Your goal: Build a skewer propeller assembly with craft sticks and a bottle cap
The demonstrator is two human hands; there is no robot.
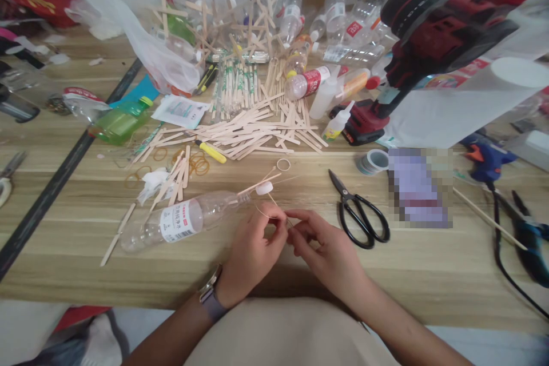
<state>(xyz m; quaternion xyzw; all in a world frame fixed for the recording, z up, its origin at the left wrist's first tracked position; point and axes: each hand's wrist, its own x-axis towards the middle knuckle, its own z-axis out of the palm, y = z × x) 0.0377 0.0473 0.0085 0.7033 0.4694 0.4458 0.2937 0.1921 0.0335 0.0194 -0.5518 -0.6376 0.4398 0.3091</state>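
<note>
My left hand (259,240) and my right hand (323,243) meet near the table's front edge, both with fingers pinched together. Between the fingertips is a thin, light strand, perhaps a rubber band, whose loop curves out above my left hand. Just beyond the hands, a white bottle cap (264,188) has a thin stick (273,200) running down from it toward the fingers. A clear plastic bottle (184,220) with a white label lies left of my left hand, a wooden stick at its neck. Black-handled scissors (362,214) rest open, right of my right hand.
Wooden sticks (244,131) are piled beyond the hands, with several plastic bottles (306,83) behind. A red and black power tool (412,63) stands back right, near a tape roll (373,162). A blue glue gun (489,157) lies far right. A dark strip (64,166) crosses the left side.
</note>
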